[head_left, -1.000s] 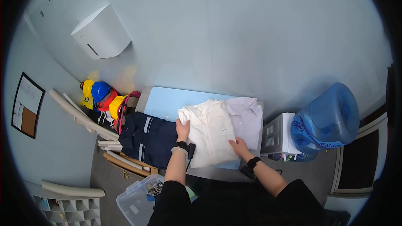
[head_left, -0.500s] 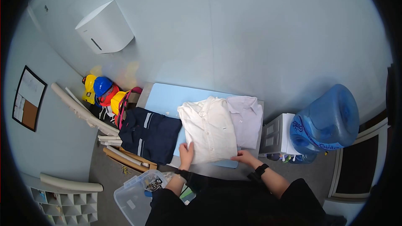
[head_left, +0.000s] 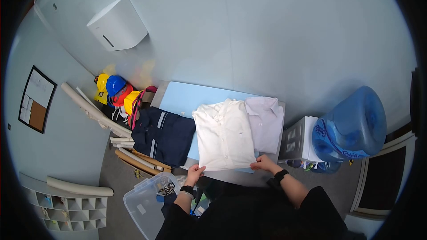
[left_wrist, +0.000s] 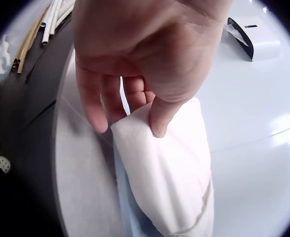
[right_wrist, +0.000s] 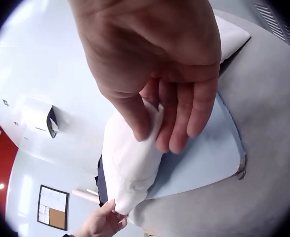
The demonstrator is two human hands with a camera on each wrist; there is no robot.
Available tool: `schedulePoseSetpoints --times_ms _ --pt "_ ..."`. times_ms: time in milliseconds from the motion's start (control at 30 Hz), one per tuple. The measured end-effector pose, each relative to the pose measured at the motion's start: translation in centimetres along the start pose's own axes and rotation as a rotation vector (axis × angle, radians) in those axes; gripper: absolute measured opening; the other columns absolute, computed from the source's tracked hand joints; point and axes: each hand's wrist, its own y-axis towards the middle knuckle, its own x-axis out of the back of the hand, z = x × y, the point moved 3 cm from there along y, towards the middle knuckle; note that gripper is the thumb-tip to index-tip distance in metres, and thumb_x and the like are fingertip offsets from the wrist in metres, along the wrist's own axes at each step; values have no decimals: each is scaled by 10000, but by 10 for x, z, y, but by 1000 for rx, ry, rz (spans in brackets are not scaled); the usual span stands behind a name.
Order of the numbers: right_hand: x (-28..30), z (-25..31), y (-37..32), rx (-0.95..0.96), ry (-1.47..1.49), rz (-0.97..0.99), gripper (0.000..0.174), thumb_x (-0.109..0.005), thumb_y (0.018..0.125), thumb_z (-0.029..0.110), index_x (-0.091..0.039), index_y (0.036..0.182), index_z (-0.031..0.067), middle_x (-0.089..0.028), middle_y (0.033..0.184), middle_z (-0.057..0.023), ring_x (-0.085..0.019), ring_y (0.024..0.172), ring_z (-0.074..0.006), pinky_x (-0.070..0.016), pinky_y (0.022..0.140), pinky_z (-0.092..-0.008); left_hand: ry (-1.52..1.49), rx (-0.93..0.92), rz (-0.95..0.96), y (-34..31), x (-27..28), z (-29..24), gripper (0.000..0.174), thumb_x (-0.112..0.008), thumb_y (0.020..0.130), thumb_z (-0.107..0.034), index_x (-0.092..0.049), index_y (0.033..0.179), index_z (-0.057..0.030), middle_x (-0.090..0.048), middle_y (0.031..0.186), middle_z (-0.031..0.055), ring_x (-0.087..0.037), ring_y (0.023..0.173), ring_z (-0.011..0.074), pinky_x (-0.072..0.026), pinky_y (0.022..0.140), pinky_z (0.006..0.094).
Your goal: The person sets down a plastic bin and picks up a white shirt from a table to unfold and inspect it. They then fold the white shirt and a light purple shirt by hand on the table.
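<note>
A folded white shirt (head_left: 224,135) lies buttons up on a light blue board (head_left: 187,95), between a folded navy garment with reflective strips (head_left: 171,135) and a folded pale lilac shirt (head_left: 265,124). At the white shirt's near left corner, my left hand (head_left: 194,174) pinches the hem; in the left wrist view its thumb (left_wrist: 161,118) lies over the cloth with fingers beneath. My right hand (head_left: 264,163) pinches the near right corner, thumb on one side of the fabric in the right wrist view. Between the two hands the near edge is drawn straight.
Left of the table stand hard hats (head_left: 116,85) and long paper rolls (head_left: 95,111). A clear plastic bin (head_left: 140,200) sits on the floor near my left arm. To the right is a water dispenser with a large blue bottle (head_left: 351,126). A white paper dispenser (head_left: 118,24) hangs on the wall.
My left hand has moved from the shirt's left side down to its near left corner. The right hand has slid down to the near right corner. The white cloth now lies flatter.
</note>
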Motion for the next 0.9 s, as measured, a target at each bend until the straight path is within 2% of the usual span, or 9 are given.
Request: schedulePoseSetpoints --times_ms 367,467,533,567,633,700,800,833,900 --pt "12 -25 2 -181 36 108 264 -666 730 166 -613 840 -68 -635 778 -129 -629 723 -187 -508 654 -265 204 30 73 -1 9 22 273 -698 716 -226 -500 578 -98 -473 560 -60 -440 489 37 -411 467 182" --pt "11 -19 -9 -236 -31 158 275 -669 729 202 -625 847 -41 -635 761 -116 -623 718 -175 -498 649 -262 267 192 175 -11 8 17 225 -710 701 -233 -552 637 -86 -519 609 -42 -482 530 49 -438 495 187" --pt "16 -24 -3 -260 -232 120 345 -691 701 280 -621 869 -14 -630 778 -102 -609 686 -158 -480 633 -250 268 334 221 -19 3 9 223 -722 684 -251 -578 682 -81 -544 647 -26 -510 581 61 -459 525 203" --pt "16 -24 3 -259 -231 118 345 -691 701 280 -621 869 -14 -630 778 -102 -609 686 -158 -480 633 -250 335 320 259 -16 4 6 315 -733 665 -294 -560 791 -62 -558 726 2 -526 617 79 -462 539 214" --pt "17 -13 13 -72 -367 -70 439 -713 665 343 -597 882 -20 -618 805 -99 -592 657 -146 -464 614 -237 373 223 162 -11 1 -4 380 -734 658 -316 -538 851 -54 -561 764 17 -539 633 93 -463 546 216" --pt "13 -11 16 -117 -270 -168 469 -716 657 358 -586 885 -30 -612 815 -99 -586 656 -144 -462 606 -240 425 80 31 -4 -7 -21 537 -714 666 -377 -463 970 -12 -558 854 61 -570 707 139 -471 565 234" --pt "0 -3 11 -98 -229 -381 494 -704 668 370 -572 881 -56 -604 812 -100 -575 651 -144 -460 591 -251 243 163 33 12 -19 -21 544 -657 722 -394 -484 1025 23 -565 932 98 -565 832 155 -483 643 260" --pt "-1 -1 7 -34 -286 -497 491 -689 687 366 -569 875 -72 -602 799 -100 -571 647 -145 -460 585 -258 163 108 73 12 -27 -22 577 -652 731 -377 -485 1020 94 -582 942 128 -574 822 180 -477 652 282" --pt "-8 -10 18 -53 -130 -423 467 -668 709 363 -574 864 -67 -604 791 -100 -570 638 -150 -459 583 -260 139 92 79 12 -34 -23 564 -646 740 -358 -487 1043 91 -581 968 135 -572 840 182 -467 686 280"
